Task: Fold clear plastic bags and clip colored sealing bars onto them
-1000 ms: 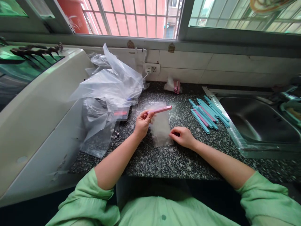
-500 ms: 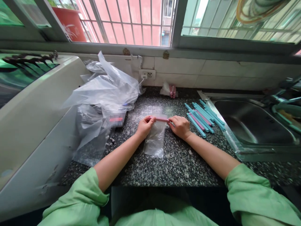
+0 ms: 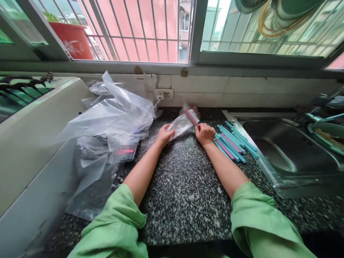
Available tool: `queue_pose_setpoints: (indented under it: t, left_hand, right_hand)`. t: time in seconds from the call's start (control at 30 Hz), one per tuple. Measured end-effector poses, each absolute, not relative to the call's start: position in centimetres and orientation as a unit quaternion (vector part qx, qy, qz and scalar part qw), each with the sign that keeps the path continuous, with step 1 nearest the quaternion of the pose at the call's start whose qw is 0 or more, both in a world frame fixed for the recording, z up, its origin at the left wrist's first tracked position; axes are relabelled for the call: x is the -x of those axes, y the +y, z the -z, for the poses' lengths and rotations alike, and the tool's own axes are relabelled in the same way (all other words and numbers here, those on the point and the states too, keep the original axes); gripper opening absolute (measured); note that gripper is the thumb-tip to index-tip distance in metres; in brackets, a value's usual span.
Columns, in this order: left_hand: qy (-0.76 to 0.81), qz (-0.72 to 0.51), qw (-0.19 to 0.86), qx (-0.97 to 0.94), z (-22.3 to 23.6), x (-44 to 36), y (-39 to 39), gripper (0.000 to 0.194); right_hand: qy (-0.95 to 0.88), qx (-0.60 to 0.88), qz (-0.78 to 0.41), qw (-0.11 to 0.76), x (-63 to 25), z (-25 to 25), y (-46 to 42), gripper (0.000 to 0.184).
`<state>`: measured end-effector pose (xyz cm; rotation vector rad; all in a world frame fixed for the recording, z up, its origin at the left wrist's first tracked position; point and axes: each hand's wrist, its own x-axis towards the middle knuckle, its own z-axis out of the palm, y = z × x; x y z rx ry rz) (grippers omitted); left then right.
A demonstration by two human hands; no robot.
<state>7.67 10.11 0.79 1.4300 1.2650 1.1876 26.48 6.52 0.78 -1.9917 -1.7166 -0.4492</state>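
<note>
A small clear plastic bag (image 3: 179,126) is held tilted above the counter, with a pink bag-sealing clip (image 3: 191,117) across its far right end. My left hand (image 3: 163,136) is closed on the bag's lower left end. The near end of the clip is pinched in my right hand (image 3: 205,133). Just right of that hand lies a loose pile of turquoise clips (image 3: 238,139), with a few pink ones among them. Behind the held bag, a small pink and clear bundle (image 3: 194,108) is partly hidden at the wall.
Large crumpled plastic sheeting (image 3: 107,114) covers the counter's left side, beside a dark flat device (image 3: 131,154), partly blurred out. A steel sink (image 3: 285,143) is set in at the right. A socket with a plug (image 3: 164,94) is on the tiled wall. The speckled counter (image 3: 185,200) spans the front.
The bag and clip have lifted and swung away from me. The clip now slants instead of lying level. My left hand has shifted from the clip's left end to the bag's other end.
</note>
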Motion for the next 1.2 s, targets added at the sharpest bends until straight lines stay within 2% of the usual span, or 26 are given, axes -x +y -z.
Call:
queue_pose_setpoints:
  t: [0.13,0.23,0.33,0.47,0.63,0.87,1.07,1.2]
  left_hand:
    - [0.552,-0.525,0.293,-0.578,-0.6,-9.1,12.2,0.027]
    - [0.583,-0.512,0.2,-0.598,-0.7,-10.3,13.5,0.043]
    - [0.579,-0.474,0.131,-0.65,-0.9,-11.4,14.5,0.058]
    - [0.557,-0.371,0.061,-0.741,-1.2,-12.5,15.8,0.058]
    - [0.565,-0.27,0.032,-0.779,-1.3,-13.2,17.5,0.054]
    - [0.595,-0.279,0.024,-0.754,-1.3,-13.3,18.2,0.057]
    - [0.613,-0.245,0.002,-0.751,-1.2,-12.8,17.2,0.032]
    - [0.606,-0.212,0.01,-0.766,-1.1,-12.0,15.7,0.028]
  right_hand:
    - [-0.604,0.737,0.172,0.252,-26.8,-0.8,8.3,0.027]
    - [-0.58,0.75,0.166,0.273,-27.0,-0.8,9.7,0.029]
    - [-0.549,0.764,0.156,0.302,-27.3,-0.7,11.2,0.031]
    - [-0.507,0.785,0.141,0.328,-27.6,-0.7,13.1,0.031]
    - [-0.474,0.823,0.108,0.293,-27.7,-1.2,14.4,0.033]
    - [-0.463,0.842,0.091,0.262,-27.5,-1.5,14.8,0.031]
    - [-0.505,0.789,0.16,0.311,-27.7,-0.6,15.1,0.027]
    - [-0.588,0.728,0.2,0.291,-27.4,-0.4,14.7,0.027]
